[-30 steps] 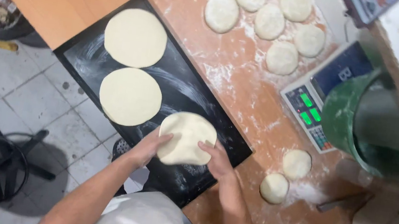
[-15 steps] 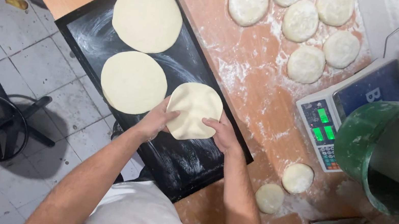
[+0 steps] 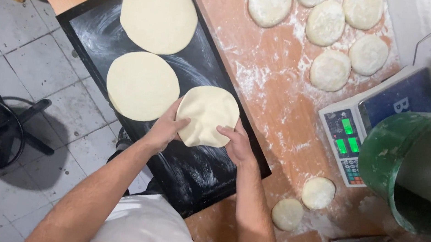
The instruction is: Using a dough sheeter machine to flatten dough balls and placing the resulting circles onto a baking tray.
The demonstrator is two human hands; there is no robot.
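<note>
Overhead, both hands gripped one pale, round, flattened dough disc just above a black floured baking tray. Left hand pinched its left edge; right hand pinched its lower right edge. Two larger flattened dough rounds lay on the tray beside it.

Two bare forearms, no sleeves showing, white apron or shirt with red lettering at the chest
</note>
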